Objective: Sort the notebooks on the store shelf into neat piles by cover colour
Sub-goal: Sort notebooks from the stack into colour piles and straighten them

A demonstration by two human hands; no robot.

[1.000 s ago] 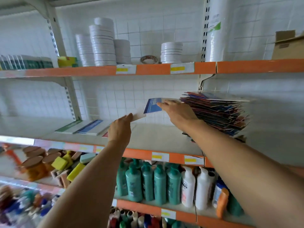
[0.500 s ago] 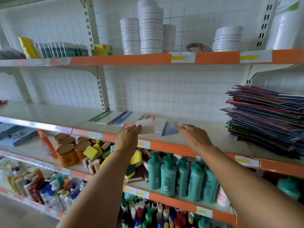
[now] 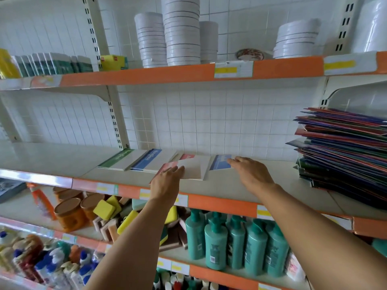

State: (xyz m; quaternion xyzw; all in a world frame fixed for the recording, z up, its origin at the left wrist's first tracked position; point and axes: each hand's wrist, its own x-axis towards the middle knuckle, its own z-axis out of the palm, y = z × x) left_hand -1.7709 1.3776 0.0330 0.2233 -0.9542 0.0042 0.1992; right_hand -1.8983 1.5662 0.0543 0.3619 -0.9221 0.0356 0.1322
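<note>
On the middle shelf (image 3: pixel 240 183) lie a green notebook (image 3: pixel 117 159), a blue notebook (image 3: pixel 146 161), a red notebook (image 3: pixel 186 156) behind, and a second red notebook (image 3: pixel 188 169) in front of it. My left hand (image 3: pixel 165 182) rests flat on that front red notebook, fingers straight. My right hand (image 3: pixel 249 171) lies with straight fingers on another blue notebook (image 3: pixel 218 163) to the right. A tall, untidy stack of mixed-colour notebooks (image 3: pixel 343 153) stands at the shelf's right end.
White round stacks (image 3: pixel 181 30) and boxes sit on the upper shelf. Below are teal pump bottles (image 3: pixel 234 241), yellow sponges (image 3: pixel 104 209), orange jars (image 3: pixel 69 214) and, lower left, small bottles. A white upright (image 3: pixel 114 120) divides the shelf bays.
The blue notebook, lifted from the stack a second ago, now lies on the shelf under my right hand. My left hand has slid the red notebook forward along the shelf.
</note>
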